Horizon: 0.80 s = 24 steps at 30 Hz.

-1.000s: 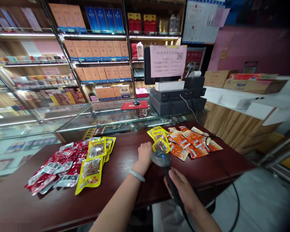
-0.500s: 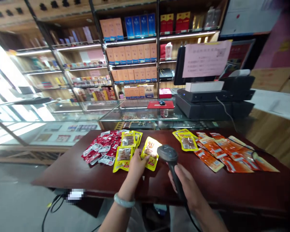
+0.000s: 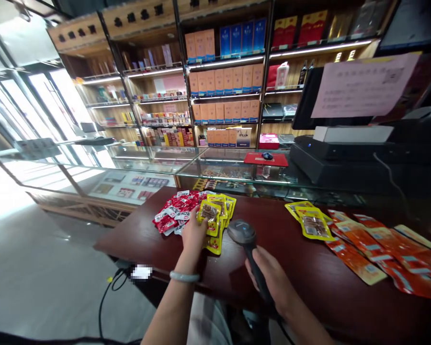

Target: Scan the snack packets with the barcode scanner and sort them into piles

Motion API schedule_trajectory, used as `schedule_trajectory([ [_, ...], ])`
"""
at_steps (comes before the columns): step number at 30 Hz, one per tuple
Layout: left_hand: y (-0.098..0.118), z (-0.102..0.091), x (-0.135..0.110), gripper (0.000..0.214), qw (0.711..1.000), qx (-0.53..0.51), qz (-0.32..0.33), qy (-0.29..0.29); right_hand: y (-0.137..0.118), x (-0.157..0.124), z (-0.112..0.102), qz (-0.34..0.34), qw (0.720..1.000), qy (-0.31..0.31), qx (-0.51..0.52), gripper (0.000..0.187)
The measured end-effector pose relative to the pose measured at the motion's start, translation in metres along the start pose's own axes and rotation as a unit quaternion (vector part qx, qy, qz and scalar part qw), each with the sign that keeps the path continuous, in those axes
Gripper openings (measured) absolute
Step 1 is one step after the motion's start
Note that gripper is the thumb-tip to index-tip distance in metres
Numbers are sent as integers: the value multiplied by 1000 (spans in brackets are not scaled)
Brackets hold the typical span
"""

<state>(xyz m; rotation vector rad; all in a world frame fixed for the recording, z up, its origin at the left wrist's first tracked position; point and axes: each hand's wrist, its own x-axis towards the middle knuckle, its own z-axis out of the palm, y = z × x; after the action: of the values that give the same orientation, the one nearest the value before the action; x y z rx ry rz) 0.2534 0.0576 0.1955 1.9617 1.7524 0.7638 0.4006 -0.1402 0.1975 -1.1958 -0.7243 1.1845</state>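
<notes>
My left hand [image 3: 195, 232], with a pale bangle on its wrist, has its fingers closed on the edge of a yellow snack packet [image 3: 210, 212]. That packet is over other yellow snack packets [image 3: 214, 245], which overlap in a small pile. Directly left of them lies a heap of small red and white sachets [image 3: 174, 211]. In my right hand [image 3: 271, 273] is a black barcode scanner [image 3: 241, 232], gripped by its handle, its head angled toward the yellow pile. Its cord runs down past my wrist.
To the right, more yellow packets [image 3: 314, 224] lie beside several orange packets [image 3: 359, 249] on the dark red table [image 3: 136, 239]. Behind stand a glass display counter [image 3: 230, 167], a mouse [image 3: 267, 156] on a red mat and a monitor with a pink paper [image 3: 361, 88].
My left hand has moved left with a yellow packet from beside the scanner to the yellow pile. My right hand still holds the scanner. The view has turned left.
</notes>
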Motion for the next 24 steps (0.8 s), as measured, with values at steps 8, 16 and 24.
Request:
schedule_trajectory([
  [8, 0, 11, 8, 48, 994, 98, 27, 43, 4, -1, -10, 8, 1000, 15, 5, 48],
  [16, 39, 19, -13, 51, 986, 129, 91, 58, -4, -9, -34, -10, 999, 38, 29, 50],
  [24, 136, 88, -59, 37, 954, 88, 274, -78, -13, -31, -94, -63, 989, 129, 36, 49],
])
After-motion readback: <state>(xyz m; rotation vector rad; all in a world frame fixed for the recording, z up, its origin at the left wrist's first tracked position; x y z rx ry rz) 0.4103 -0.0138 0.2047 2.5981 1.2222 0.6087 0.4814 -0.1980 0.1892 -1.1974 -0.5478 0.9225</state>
